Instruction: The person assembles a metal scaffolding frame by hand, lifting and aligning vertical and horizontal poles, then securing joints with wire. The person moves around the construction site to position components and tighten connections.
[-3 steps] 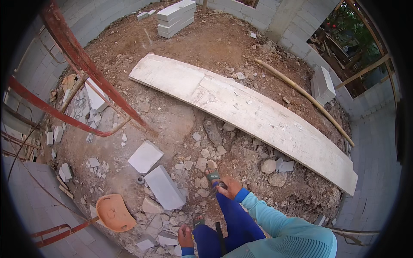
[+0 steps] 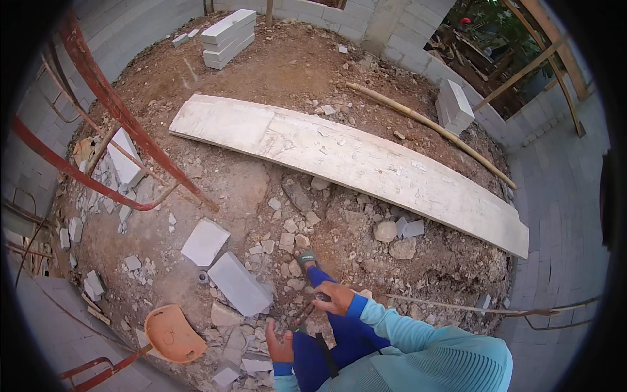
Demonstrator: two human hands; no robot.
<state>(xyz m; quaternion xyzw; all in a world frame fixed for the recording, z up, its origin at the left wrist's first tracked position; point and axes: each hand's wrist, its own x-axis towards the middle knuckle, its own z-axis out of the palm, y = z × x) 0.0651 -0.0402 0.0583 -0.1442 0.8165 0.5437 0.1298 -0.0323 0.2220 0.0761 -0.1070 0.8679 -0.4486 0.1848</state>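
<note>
Over my blue-trousered right leg, my right hand (image 2: 336, 299) is closed. Its fingers curl round something small and dark that I cannot make out. Lower and to the left, beside my left knee, my left hand (image 2: 279, 344) has its thumb and fingers apart with nothing in it. The nearest large thing to it is a pale grey block (image 2: 240, 285) lying on the dirt. A second, squarish white block (image 2: 205, 242) lies just beyond that one. My sandalled foot (image 2: 305, 257) stands on the rubble ahead of my right hand.
A long whitish board (image 2: 366, 163) lies across the ground ahead, with a bamboo pole (image 2: 431, 132) behind it. Red metal scaffold legs (image 2: 124, 117) rise at left. An orange plastic scoop-like pan (image 2: 175, 333) sits near left. Stacked white blocks (image 2: 228, 40) stand by the far wall.
My left hand has moved up and forward, its fingers now spread. My right hand has shifted a little nearer to my body and left, still closed. The whole view has swung to the right.
</note>
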